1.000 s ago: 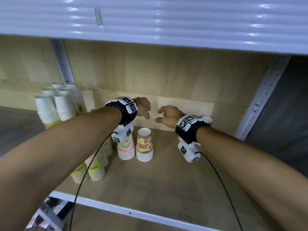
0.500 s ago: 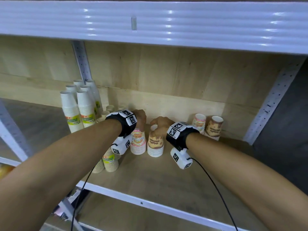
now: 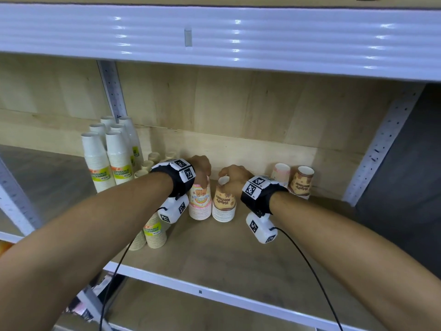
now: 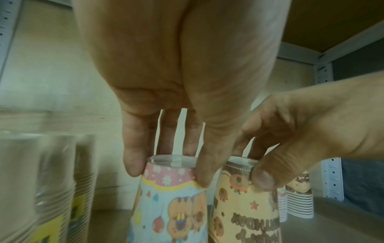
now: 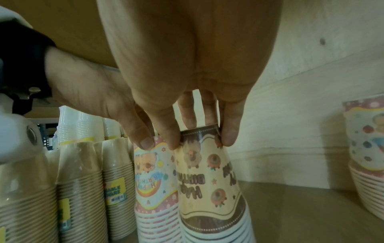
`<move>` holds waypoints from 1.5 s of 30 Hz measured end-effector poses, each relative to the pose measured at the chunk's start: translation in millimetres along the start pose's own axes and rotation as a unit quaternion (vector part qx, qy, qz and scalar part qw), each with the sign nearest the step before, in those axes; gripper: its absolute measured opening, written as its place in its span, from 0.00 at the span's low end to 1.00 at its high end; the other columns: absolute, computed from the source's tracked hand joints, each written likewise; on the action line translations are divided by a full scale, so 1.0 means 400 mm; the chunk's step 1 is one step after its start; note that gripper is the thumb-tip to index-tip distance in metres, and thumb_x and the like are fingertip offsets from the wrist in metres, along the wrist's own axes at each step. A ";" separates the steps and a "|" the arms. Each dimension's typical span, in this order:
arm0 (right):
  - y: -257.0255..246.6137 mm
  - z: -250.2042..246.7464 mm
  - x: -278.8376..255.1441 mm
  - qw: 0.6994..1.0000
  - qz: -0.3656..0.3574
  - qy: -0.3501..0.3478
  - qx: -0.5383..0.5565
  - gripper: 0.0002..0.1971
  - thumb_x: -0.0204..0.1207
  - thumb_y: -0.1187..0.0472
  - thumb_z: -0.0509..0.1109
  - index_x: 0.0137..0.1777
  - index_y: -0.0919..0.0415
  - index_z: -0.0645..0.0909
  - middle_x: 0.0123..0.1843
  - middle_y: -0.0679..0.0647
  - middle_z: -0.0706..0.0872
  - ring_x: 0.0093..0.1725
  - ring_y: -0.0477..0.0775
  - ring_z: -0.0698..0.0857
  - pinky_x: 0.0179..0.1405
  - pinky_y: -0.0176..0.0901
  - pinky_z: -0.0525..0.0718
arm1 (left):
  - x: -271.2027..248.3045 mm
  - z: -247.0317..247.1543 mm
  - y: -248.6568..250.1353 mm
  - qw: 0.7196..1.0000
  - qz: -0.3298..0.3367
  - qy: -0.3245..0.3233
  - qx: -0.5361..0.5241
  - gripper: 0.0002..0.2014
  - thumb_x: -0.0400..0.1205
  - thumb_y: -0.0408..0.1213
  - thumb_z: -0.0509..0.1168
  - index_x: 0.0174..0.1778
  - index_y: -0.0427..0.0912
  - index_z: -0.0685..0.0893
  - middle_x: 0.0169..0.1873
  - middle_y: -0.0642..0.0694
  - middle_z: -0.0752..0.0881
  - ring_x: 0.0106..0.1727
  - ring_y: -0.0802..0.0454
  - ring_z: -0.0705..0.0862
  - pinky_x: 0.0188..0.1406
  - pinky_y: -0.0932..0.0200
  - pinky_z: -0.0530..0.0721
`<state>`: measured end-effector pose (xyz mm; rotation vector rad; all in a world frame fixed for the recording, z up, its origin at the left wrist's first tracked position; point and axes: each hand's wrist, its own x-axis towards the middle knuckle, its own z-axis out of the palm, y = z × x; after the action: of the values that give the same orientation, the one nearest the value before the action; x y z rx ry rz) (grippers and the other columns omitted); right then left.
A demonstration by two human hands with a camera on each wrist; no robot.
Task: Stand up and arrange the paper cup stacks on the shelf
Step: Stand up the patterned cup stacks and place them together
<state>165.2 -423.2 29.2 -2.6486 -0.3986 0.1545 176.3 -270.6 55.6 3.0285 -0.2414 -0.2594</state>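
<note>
Two upside-down printed cup stacks stand side by side mid-shelf. My left hand (image 3: 202, 172) grips the top of the pink stack (image 3: 200, 201) from above, fingers and thumb round its end (image 4: 172, 166). My right hand (image 3: 230, 177) grips the top of the brown birthday stack (image 3: 223, 204) the same way, fingers either side of it (image 5: 199, 138). Both stacks rest upright on the wooden shelf (image 3: 238, 254) and touch each other. In the left wrist view the brown stack (image 4: 243, 205) stands to the right of the pink one.
Tall white cup stacks (image 3: 109, 154) stand at the back left, beige wrapped stacks (image 3: 155, 232) in front of them. A pink stack (image 3: 281, 173) and a brown stack (image 3: 300, 185) stand at the back right. The upper shelf's white edge (image 3: 214, 39) hangs overhead.
Both hands have come down from mid-air onto the tops of the two printed stacks and closed round them. The head view has shifted right and nearer.
</note>
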 end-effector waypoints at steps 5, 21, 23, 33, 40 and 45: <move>0.048 -0.056 -0.013 1.000 0.027 0.013 -0.007 0.09 0.71 0.57 0.73 0.52 0.51 0.84 0.56 0.54 0.83 0.56 0.57 0.83 0.46 0.40 0.75 | 0.026 -0.026 0.062 0.998 0.054 0.020 0.005 0.09 0.77 0.35 0.74 0.51 0.40 0.84 0.50 0.46 0.80 0.48 0.52 0.78 0.39 0.74 0.77; 0.280 -0.227 -0.137 0.986 0.139 0.090 -0.019 0.16 0.74 0.61 0.70 0.62 0.59 0.85 0.62 0.55 0.85 0.58 0.59 0.86 0.57 0.51 0.87 | 0.125 -0.008 0.345 0.986 0.149 0.016 -0.066 0.26 0.74 0.38 0.76 0.70 0.43 0.81 0.68 0.44 0.78 0.64 0.44 0.81 0.48 0.60 0.77; 0.311 -0.233 -0.147 0.985 0.147 0.089 -0.008 0.15 0.73 0.62 0.69 0.60 0.59 0.86 0.60 0.55 0.87 0.56 0.59 0.87 0.56 0.52 0.88 | 0.132 0.003 0.377 0.985 0.158 0.016 -0.065 0.26 0.75 0.37 0.76 0.70 0.42 0.81 0.67 0.43 0.79 0.64 0.44 0.82 0.47 0.60 0.78; 0.423 -0.223 -0.152 0.983 0.149 0.107 0.000 0.12 0.75 0.62 0.70 0.57 0.60 0.87 0.51 0.54 0.85 0.52 0.54 0.84 0.44 0.36 0.76 | 0.168 0.043 0.470 0.981 0.189 0.025 -0.041 0.23 0.78 0.37 0.73 0.69 0.38 0.83 0.65 0.40 0.82 0.63 0.42 0.83 0.53 0.56 0.83; 0.447 -0.212 -0.137 0.987 0.124 0.107 -0.002 0.10 0.75 0.61 0.70 0.53 0.64 0.86 0.51 0.56 0.86 0.46 0.51 0.81 0.42 0.37 0.75 | 0.180 0.054 0.483 0.980 0.194 0.015 -0.038 0.23 0.77 0.39 0.73 0.68 0.38 0.84 0.64 0.41 0.83 0.62 0.42 0.84 0.49 0.57 0.81; 0.456 -0.202 -0.130 0.988 0.108 0.106 -0.012 0.09 0.77 0.60 0.69 0.53 0.62 0.85 0.49 0.51 0.83 0.48 0.50 0.79 0.45 0.35 0.72 | 0.185 0.061 0.482 0.979 0.199 0.005 -0.049 0.21 0.76 0.40 0.74 0.64 0.38 0.86 0.58 0.40 0.86 0.58 0.42 0.85 0.45 0.58 0.80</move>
<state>175.8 -628.8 20.7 -2.6916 -0.0427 -0.0638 215.4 -474.4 39.9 2.7997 -0.7956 -0.2139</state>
